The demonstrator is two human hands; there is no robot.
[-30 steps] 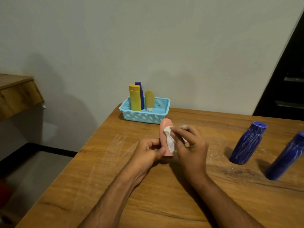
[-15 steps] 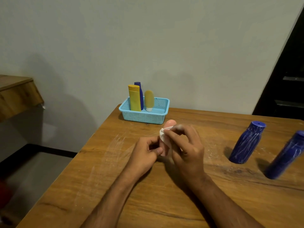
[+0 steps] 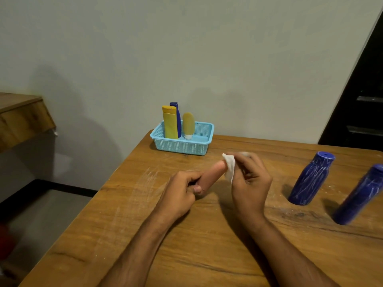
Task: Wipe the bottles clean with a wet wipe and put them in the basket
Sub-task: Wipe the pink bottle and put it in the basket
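Meanwhile left hand [image 3: 182, 191] tilts pink bottle [image 3: 211, 177] rightward.

A home room — wooden table [image 3: 207, 245], plain wall [image 3: 186, 48].

Far on the brown wooden worktop [image 3: 207, 245] — a light-blue mesh plastic basket [image 3: 182, 147]; right, two dark-blue white-streaked bottles [image 3: 309, 180] — a salmon-pink bottle [image 3: 211, 176], white wet wipe [image 3: 229, 167].

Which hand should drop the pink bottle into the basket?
Left. The left hand already grips the pink bottle, and the basket sits on its side; the right hand holds the wipe.
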